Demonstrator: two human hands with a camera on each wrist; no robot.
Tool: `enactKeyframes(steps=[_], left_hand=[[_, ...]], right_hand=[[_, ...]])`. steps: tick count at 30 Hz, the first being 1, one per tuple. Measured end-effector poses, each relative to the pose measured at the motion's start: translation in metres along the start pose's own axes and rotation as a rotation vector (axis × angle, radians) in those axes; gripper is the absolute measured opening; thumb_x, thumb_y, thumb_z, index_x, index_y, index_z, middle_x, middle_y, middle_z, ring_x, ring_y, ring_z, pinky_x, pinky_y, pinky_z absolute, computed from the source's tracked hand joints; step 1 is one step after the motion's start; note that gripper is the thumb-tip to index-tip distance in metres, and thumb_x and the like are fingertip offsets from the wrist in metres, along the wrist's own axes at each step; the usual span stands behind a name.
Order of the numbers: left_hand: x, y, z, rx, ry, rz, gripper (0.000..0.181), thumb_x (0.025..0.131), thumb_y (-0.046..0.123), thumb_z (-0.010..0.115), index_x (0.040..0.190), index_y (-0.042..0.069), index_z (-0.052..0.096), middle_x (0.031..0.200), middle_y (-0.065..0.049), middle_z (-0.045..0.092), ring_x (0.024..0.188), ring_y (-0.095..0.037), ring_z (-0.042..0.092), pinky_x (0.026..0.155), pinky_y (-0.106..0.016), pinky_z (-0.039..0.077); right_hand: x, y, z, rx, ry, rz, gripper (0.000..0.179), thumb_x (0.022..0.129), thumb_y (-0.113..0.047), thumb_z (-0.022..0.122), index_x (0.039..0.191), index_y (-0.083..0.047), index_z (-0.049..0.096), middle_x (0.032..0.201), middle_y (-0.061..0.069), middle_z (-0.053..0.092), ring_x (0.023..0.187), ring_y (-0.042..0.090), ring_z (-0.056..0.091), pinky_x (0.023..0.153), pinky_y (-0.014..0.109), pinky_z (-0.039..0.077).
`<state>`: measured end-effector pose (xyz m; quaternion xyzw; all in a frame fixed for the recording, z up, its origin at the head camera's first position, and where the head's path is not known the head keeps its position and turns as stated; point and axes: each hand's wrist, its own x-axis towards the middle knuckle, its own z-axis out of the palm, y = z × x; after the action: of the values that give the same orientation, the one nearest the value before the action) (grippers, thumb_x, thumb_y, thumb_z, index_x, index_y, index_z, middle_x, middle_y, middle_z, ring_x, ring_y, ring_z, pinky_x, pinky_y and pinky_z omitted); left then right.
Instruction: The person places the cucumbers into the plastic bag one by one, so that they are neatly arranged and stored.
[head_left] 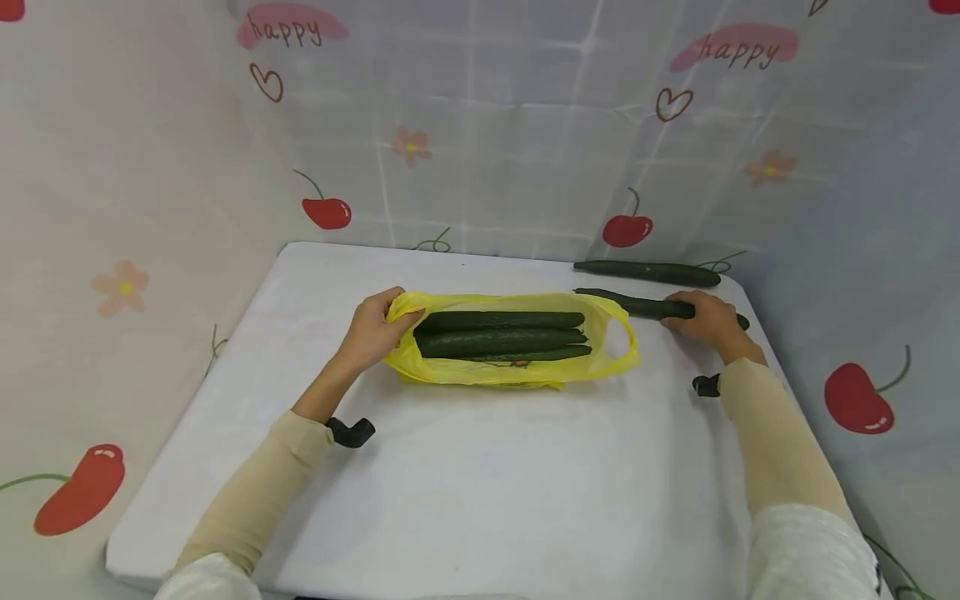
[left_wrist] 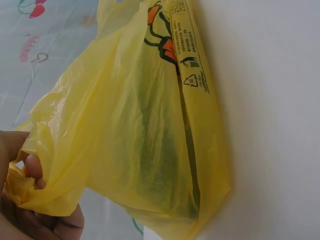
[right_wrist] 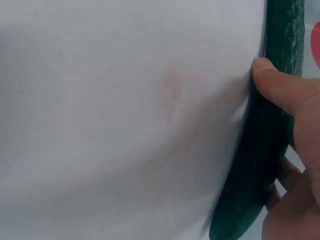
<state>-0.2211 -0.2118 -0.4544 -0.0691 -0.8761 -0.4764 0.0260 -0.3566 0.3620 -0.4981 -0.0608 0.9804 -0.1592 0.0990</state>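
Observation:
My left hand (head_left: 377,327) grips the left end of a yellow plastic bag (head_left: 480,372), its film bunched between thumb and fingers. Several dark green cucumbers (head_left: 498,340) lie side by side in the bag, showing through its open side. In the left wrist view the bag (left_wrist: 145,125) has printed markings, and the cucumbers show dimly through it. On the right, my right hand (head_left: 705,321) holds a cucumber (head_left: 648,308), thumb on one side and fingers on the other. Behind it a further cucumber (head_left: 648,272) lies along the table's back edge.
The table (head_left: 487,483) has a white cover and rounded corners. Patterned curtains (head_left: 480,125) with cherries and flowers rise behind it and at both sides. A looped bag handle (head_left: 626,342) sticks out on the right, towards the held cucumber.

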Motion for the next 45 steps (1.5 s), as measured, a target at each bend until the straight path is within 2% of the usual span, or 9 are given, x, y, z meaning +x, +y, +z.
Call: enactKeyframes(steps=[8, 14, 20, 25, 30, 33, 36, 42, 45], left_hand=[[0.0, -0.001, 0.0, 0.017, -0.003, -0.018, 0.033, 0.092, 0.049, 0.063, 0.091, 0.018, 0.053, 0.074, -0.006, 0.045, 0.058, -0.023, 0.053, 0.055, -0.028, 0.046], [-0.014, -0.009, -0.002, 0.161, 0.002, -0.004, 0.049, 0.082, 0.071, 0.062, 0.097, 0.026, 0.05, 0.076, -0.003, 0.048, 0.068, -0.018, 0.049, 0.058, -0.028, 0.04], [-0.036, -0.01, -0.003, 0.227, 0.0, -0.045, 0.059, 0.075, 0.078, 0.063, 0.094, 0.024, 0.046, 0.074, -0.003, 0.047, 0.065, -0.018, 0.046, 0.057, -0.029, 0.037], [-0.047, -0.01, 0.003, 0.382, -0.02, -0.127, 0.07, 0.068, 0.088, 0.057, 0.095, 0.024, 0.048, 0.074, 0.0, 0.053, 0.063, -0.018, 0.048, 0.056, -0.031, 0.036], [-0.052, -0.016, 0.009, 0.489, -0.022, -0.065, 0.051, 0.083, 0.067, 0.061, 0.081, 0.018, 0.05, 0.065, 0.001, 0.047, 0.056, -0.016, 0.044, 0.053, -0.028, 0.032], [-0.052, -0.019, 0.008, 0.431, -0.043, -0.046, 0.036, 0.089, 0.045, 0.062, 0.075, 0.015, 0.05, 0.061, 0.001, 0.043, 0.053, -0.015, 0.041, 0.049, -0.027, 0.031], [-0.052, -0.019, 0.004, 0.307, -0.064, -0.065, 0.026, 0.09, 0.035, 0.062, 0.077, 0.013, 0.053, 0.062, -0.001, 0.044, 0.052, -0.015, 0.041, 0.049, -0.026, 0.032], [-0.051, -0.017, -0.003, 0.141, -0.081, -0.065, 0.017, 0.091, 0.03, 0.062, 0.086, 0.014, 0.061, 0.066, -0.004, 0.049, 0.056, -0.017, 0.045, 0.049, -0.027, 0.038], [-0.049, -0.018, -0.005, 0.114, -0.094, -0.057, 0.017, 0.091, 0.031, 0.063, 0.087, 0.015, 0.062, 0.066, -0.003, 0.049, 0.056, -0.016, 0.043, 0.049, -0.026, 0.037]], right_hand=[[-0.007, 0.0, 0.001, -0.005, 0.048, -0.012, 0.058, 0.092, -0.039, 0.068, 0.139, -0.011, 0.052, 0.146, 0.025, 0.047, 0.133, 0.05, 0.04, 0.105, 0.073, 0.02], [-0.026, 0.004, -0.002, 0.045, 0.08, -0.039, 0.062, 0.092, -0.046, 0.066, 0.141, -0.012, 0.05, 0.146, 0.025, 0.046, 0.132, 0.048, 0.04, 0.105, 0.071, 0.028], [-0.056, 0.001, -0.013, 0.074, 0.224, -0.116, 0.057, 0.091, -0.045, 0.067, 0.135, -0.012, 0.057, 0.137, 0.022, 0.054, 0.122, 0.042, 0.048, 0.098, 0.063, 0.038], [-0.081, -0.01, -0.021, 0.114, 0.349, -0.163, 0.051, 0.09, -0.043, 0.069, 0.13, -0.012, 0.059, 0.126, 0.02, 0.06, 0.104, 0.036, 0.054, 0.085, 0.055, 0.043], [-0.103, -0.029, -0.029, 0.127, 0.466, -0.256, 0.046, 0.088, -0.034, 0.074, 0.13, -0.021, 0.061, 0.123, 0.011, 0.065, 0.094, 0.02, 0.051, 0.076, 0.03, 0.04], [-0.114, -0.046, -0.034, 0.129, 0.513, -0.33, 0.047, 0.086, -0.03, 0.077, 0.13, -0.028, 0.062, 0.125, 0.007, 0.067, 0.1, 0.018, 0.054, 0.08, 0.022, 0.039], [-0.124, -0.068, -0.041, 0.112, 0.528, -0.419, 0.051, 0.082, -0.025, 0.081, 0.129, -0.031, 0.063, 0.121, 0.002, 0.068, 0.103, 0.014, 0.056, 0.084, 0.019, 0.038], [-0.136, -0.114, -0.042, 0.092, 0.446, -0.674, 0.058, 0.074, -0.013, 0.086, 0.127, -0.024, 0.066, 0.116, -0.003, 0.068, 0.104, 0.005, 0.057, 0.086, 0.009, 0.039], [-0.137, -0.137, -0.035, 0.015, 0.423, -0.737, 0.055, 0.075, -0.02, 0.085, 0.127, -0.024, 0.066, 0.117, -0.004, 0.068, 0.106, 0.007, 0.06, 0.082, 0.016, 0.047]])
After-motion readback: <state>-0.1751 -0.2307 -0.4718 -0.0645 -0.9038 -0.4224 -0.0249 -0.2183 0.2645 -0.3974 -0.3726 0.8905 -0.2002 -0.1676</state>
